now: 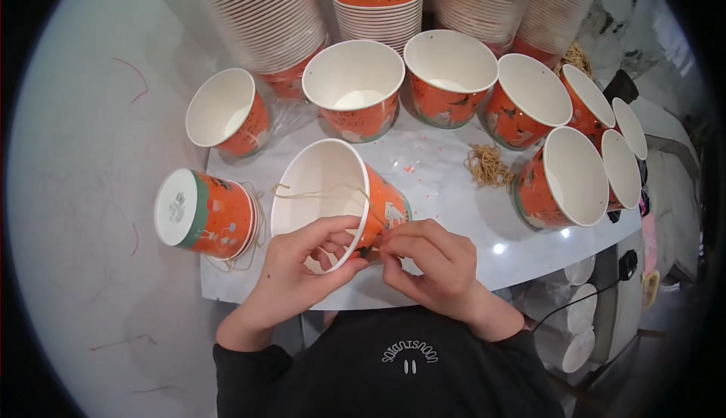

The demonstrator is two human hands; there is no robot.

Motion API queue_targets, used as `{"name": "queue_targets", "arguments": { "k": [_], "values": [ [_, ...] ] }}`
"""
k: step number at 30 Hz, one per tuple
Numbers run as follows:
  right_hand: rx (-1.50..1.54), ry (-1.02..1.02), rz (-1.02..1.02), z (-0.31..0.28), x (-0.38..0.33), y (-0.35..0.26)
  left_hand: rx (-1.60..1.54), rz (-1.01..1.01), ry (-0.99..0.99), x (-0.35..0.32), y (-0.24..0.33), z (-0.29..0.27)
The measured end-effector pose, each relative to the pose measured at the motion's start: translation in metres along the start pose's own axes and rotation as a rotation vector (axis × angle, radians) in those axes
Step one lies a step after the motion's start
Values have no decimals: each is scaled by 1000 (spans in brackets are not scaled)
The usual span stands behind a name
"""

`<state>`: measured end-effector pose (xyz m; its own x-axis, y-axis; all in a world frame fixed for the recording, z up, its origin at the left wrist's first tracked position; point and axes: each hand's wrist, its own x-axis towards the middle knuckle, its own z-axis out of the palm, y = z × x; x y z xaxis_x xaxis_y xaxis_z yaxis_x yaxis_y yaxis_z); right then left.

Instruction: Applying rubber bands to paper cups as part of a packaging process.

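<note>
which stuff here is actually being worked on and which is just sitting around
In hand:
- tilted orange paper cup, rim held by the left hand
- thin string across its mouth, right hand pinching at the cup's side

Lying about:
- bundle of strings on the table
- cup on its side
- open cups behind
- tall cup stacks

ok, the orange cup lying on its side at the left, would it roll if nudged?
Probably: the orange cup lies on its round wall, so it would likely curve toward its narrow base. It looks like thin paper, so probably light and easily crushed. The string loops beneath might snag it.
</note>
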<state>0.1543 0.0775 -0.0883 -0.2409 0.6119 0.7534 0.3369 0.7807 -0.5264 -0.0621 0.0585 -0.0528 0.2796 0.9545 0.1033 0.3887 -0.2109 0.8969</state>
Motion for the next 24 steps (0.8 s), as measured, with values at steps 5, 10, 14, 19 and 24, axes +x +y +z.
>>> {"name": "queue_targets", "arguments": {
  "k": [5, 10, 14, 19, 24],
  "values": [
    [-37, -11, 0, 2, 8, -7, -48, -37, -27, -2, 1, -2],
    [-91, -24, 6, 2, 10, -9, -40, -16, -35, 0, 3, -2],
    [-84, -29, 20, 1, 10, -10, -43, -28, -52, 0, 5, -2],
    [-73, -43, 39, -1, 12, -10, -63, -32, -61, 1, 6, -2],
    [-93, -52, 47, -1, 12, -10, -60, -9, -71, 2, 8, -2]
  ]
}}
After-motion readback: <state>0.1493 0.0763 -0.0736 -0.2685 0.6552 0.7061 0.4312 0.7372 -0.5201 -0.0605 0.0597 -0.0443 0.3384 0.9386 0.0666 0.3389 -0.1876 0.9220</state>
